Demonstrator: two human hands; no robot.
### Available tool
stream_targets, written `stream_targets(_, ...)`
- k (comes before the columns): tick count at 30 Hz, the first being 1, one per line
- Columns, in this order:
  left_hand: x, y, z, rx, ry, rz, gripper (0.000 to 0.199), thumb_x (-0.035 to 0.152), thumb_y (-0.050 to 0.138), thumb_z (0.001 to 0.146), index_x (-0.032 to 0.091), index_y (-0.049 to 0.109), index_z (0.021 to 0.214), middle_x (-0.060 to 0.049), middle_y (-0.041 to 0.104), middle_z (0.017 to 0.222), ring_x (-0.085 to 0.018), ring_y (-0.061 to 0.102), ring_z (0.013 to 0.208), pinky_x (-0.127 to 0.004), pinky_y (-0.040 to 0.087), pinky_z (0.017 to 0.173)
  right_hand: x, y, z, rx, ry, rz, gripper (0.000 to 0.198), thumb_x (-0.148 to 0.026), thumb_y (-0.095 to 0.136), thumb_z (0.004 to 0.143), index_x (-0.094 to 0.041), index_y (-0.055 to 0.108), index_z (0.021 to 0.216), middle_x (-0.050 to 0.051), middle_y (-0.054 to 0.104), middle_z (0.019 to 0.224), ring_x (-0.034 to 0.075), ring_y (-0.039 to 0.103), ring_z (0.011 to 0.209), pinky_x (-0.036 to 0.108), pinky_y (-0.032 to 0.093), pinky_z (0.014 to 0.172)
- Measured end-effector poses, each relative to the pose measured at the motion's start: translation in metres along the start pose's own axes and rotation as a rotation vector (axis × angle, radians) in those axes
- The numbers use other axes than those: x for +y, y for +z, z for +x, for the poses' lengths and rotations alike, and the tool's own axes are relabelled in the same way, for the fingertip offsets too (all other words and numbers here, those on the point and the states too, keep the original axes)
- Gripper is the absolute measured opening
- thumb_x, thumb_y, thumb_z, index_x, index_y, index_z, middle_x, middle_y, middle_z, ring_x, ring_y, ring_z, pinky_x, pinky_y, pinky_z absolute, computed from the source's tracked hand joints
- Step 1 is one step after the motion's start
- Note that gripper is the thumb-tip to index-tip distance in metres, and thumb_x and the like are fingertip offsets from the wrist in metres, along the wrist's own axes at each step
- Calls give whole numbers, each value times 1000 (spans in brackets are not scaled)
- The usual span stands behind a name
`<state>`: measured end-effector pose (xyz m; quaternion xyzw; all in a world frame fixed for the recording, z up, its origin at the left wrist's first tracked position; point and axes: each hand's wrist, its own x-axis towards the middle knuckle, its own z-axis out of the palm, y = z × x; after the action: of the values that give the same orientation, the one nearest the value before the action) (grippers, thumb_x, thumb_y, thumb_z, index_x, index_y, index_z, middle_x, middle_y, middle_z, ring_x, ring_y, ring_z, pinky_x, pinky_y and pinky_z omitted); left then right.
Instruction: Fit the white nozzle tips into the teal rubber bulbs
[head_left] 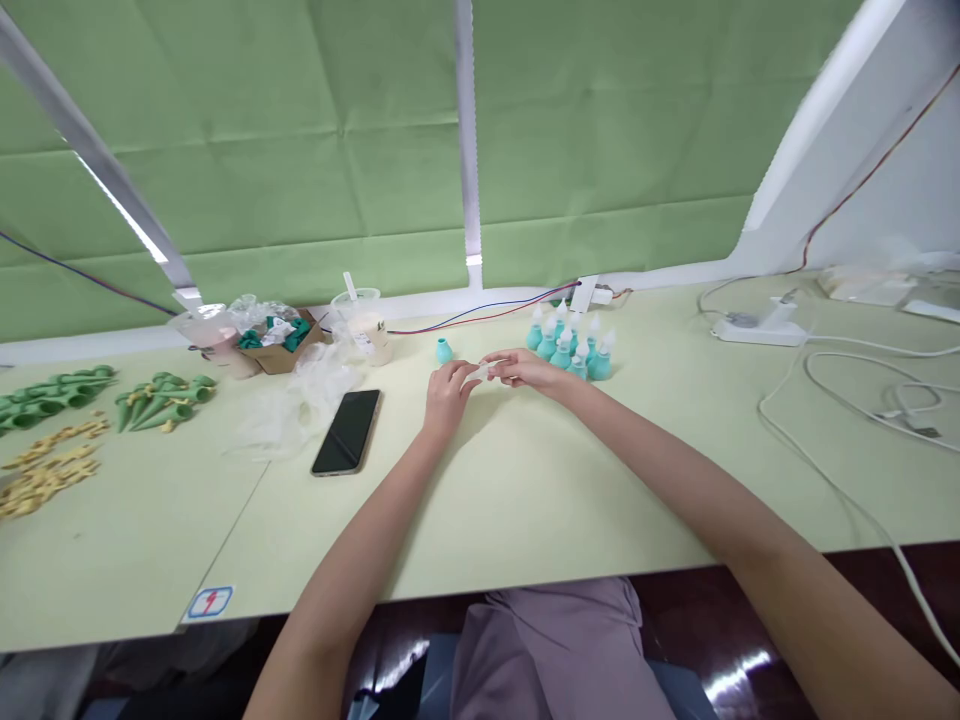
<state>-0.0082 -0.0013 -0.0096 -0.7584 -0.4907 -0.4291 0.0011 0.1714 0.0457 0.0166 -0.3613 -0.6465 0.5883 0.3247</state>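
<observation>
Over the middle of the table, my left hand (448, 394) and my right hand (526, 370) meet at the fingertips. Both pinch a small whitish translucent piece (478, 373); its exact shape is partly covered by the fingers. Just behind my left hand stands a single teal bulb-shaped part (444, 350) with a narrow neck and no tip on it. To the right of my right hand, several teal bulb-shaped parts with white flame-like tips (562, 352) stand upright in a close group.
A phone (346, 432) lies left of my left arm, beside crumpled plastic bags (300, 400). Further back are lidded cups (369, 335) and a cardboard box (281, 355). Green and yellow parts (161, 400) lie far left. A power strip (761, 328) and white cables occupy the right.
</observation>
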Motion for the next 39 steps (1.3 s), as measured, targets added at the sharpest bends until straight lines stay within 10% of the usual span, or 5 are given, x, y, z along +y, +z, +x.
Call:
stream_targets(5,9,8,-3,7,-11,-260,19,31,56,83,21,64,97,-5,64,93,-14,57,78,-27,45,75,22,4,-27,248,-89,56,54,-36,73,60,-18,59,108,1,67,73,6,43,48,19,33,46)
stream_targets(15,9,16,-2,-150,-259,-571,26,33,60,75,18,69,93,-3,66,81,-11,54,63,-25,46,65,22,9,-42,575,-330,-383,16,-36,66,70,-21,69,70,1,67,76,14,54,69,27,40,68)
stream_targets(22,13,14,-3,-164,-234,-499,22,33,61,74,19,70,89,-2,66,77,-12,53,64,-25,45,65,21,12,-41,538,-385,-369,17,-37,66,70,-20,68,69,4,65,96,17,56,93,27,41,74)
stream_targets(39,18,14,-6,-173,-164,-434,20,33,60,76,19,70,87,-2,65,77,-12,57,65,-26,48,67,34,24,-36,556,-301,-186,25,-43,66,67,-19,67,69,4,67,82,15,58,73,28,44,73)
